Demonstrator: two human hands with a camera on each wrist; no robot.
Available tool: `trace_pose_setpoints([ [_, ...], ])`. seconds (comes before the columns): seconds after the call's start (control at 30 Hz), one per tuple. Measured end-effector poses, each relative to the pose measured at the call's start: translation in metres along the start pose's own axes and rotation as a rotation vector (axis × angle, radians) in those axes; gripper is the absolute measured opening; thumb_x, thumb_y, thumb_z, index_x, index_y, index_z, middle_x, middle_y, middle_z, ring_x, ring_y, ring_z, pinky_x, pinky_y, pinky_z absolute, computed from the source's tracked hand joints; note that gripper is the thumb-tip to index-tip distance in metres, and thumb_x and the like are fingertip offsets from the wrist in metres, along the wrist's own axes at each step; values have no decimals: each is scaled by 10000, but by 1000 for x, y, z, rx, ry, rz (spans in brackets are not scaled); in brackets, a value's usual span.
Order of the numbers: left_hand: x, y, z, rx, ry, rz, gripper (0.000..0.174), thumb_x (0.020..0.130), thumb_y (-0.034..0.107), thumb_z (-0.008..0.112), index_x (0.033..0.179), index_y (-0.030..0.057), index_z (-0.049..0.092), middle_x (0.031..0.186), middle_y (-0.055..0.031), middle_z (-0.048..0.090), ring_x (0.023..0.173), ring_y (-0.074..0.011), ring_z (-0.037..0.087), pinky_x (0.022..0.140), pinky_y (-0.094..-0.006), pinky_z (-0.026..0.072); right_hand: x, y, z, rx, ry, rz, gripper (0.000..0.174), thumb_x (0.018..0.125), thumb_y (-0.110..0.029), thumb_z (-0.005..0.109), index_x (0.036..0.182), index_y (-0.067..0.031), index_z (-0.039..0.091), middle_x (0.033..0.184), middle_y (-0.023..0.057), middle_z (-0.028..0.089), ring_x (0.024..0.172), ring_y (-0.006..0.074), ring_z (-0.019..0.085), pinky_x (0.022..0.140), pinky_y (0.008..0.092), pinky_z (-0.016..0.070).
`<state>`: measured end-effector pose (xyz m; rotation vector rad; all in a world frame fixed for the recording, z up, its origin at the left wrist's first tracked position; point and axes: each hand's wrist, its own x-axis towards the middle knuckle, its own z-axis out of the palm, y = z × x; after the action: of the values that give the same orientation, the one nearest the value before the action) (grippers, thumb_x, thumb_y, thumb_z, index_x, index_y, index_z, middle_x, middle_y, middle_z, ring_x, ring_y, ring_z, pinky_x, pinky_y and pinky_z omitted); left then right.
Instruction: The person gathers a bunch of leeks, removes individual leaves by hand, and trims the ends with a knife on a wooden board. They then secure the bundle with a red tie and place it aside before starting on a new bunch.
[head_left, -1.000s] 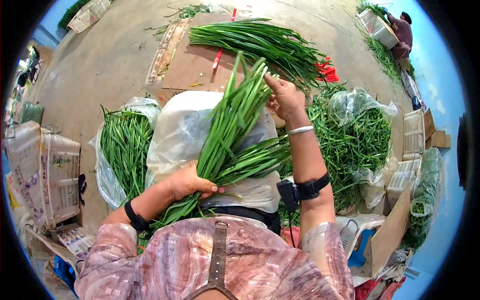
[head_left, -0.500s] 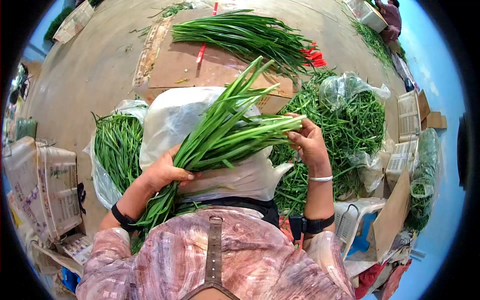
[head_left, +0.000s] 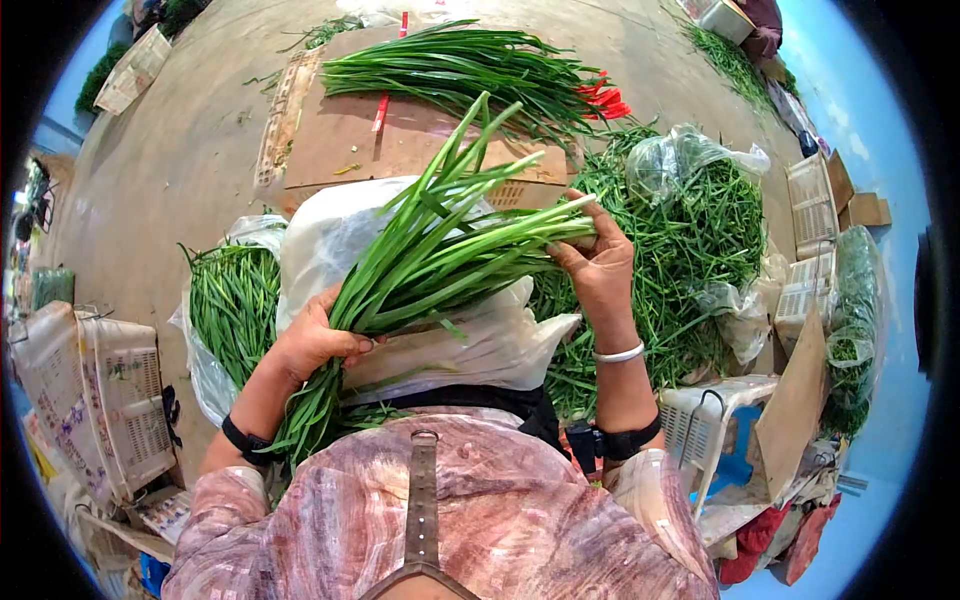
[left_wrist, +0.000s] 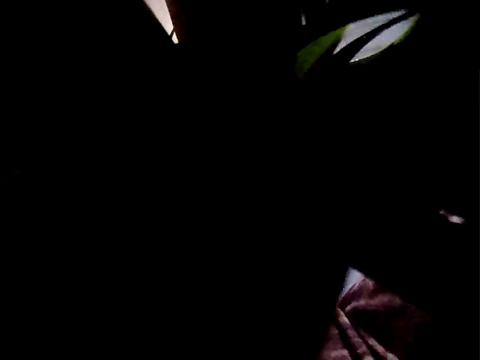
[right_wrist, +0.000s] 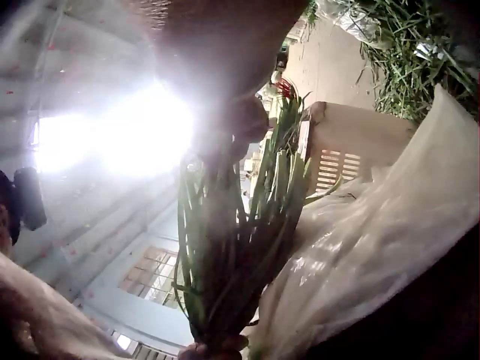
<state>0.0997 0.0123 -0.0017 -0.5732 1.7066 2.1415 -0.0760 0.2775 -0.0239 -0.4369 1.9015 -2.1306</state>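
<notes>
In the head view the left hand (head_left: 314,335) grips a bunch of long green leafy stalks (head_left: 400,275) low down, thumb across it, leaf ends hanging below. At the pale stalk ends the right hand (head_left: 602,265) pinches some of them between thumb and fingers. Some stalks point up and apart from those at the right hand. Under the bunch lies whitish plastic sheeting (head_left: 455,362) over the lap. The left wrist view is almost wholly dark. Seen from the right wrist, the right hand (right_wrist: 232,67) is a dark shape above the bunch (right_wrist: 240,247).
Ahead, a flattened cardboard (head_left: 335,148) on a crate bears a pile of green stalks (head_left: 460,68) and red strips (head_left: 605,100). Loose greens (head_left: 670,250) heap at the right; a plastic bag of greens (head_left: 235,305) is at the left. Crates (head_left: 125,400) stand at both sides. Another person is at top right.
The right hand has come down and right from the upright stalk tips to the pale ends at the right, then slightly up. The left hand, still gripping the bunch, has shifted left. The view has shifted too.
</notes>
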Motion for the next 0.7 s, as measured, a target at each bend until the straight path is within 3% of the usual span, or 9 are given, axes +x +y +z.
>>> trace_pose_setpoints([
  [0.13,0,-6,-4,12,-4,35,538,625,-16,654,1144,16,515,812,-54,634,543,-77,513,471,-216,412,2,19,-22,259,3,110,507,716,62,626,1201,39,480,971,108,624,822,145,620,749,263,518],
  [0.23,-3,-9,-7,221,-7,142,622,611,35,676,1202,1,486,966,-21,617,810,-85,541,694,-221,435,-3,22,-61,471,-135,113,398,747,-15,650,1122,53,535,943,113,636,814,176,633,741,272,521],
  [0.27,-3,-9,-8,220,-9,141,622,611,35,676,1202,1,486,966,-21,617,810,-85,541,694,-221,435,-1,21,-73,524,-222,125,342,756,-22,649,1078,53,563,905,109,646,796,172,637,717,269,525],
  [0.33,-3,-9,-8,257,-27,172,660,634,-11,644,1264,11,450,1059,-15,586,973,-89,499,880,-248,384,8,9,-87,30,-54,226,196,809,-59,606,976,42,615,792,83,650,681,113,603,617,235,496],
  [0.43,1,-15,-10,343,-34,231,699,632,-10,645,1295,16,423,1123,-19,558,1009,-88,474,919,-250,357,35,-19,-75,-299,-76,103,226,854,-129,552,988,42,614,800,82,651,660,95,575,572,190,421],
  [0.47,2,-17,-9,346,-38,227,699,632,-10,645,1295,16,423,1123,-19,558,1009,-88,474,919,-250,357,43,-31,-60,-417,-179,87,245,813,-126,595,980,51,620,816,80,657,692,113,592,598,226,451],
  [0.6,2,-10,-3,263,-5,206,650,617,9,674,1233,2,466,952,-3,609,746,-74,532,647,-224,440,60,-16,-22,-669,-685,-10,235,747,-85,652,943,42,634,824,72,662,735,106,590,663,271,485],
  [0.67,-1,-7,-5,243,9,146,631,616,16,668,1217,-1,476,896,-5,612,663,-68,527,579,-215,435,59,0,-11,-612,-630,26,176,731,-21,664,888,54,636,821,95,656,736,119,594,673,268,485],
  [0.7,-2,-7,-7,206,-8,78,597,630,9,653,1203,11,485,869,-4,609,661,-65,524,576,-213,431,54,1,-13,-629,-570,-122,156,740,-10,657,883,49,636,821,92,655,735,113,593,671,260,485],
])
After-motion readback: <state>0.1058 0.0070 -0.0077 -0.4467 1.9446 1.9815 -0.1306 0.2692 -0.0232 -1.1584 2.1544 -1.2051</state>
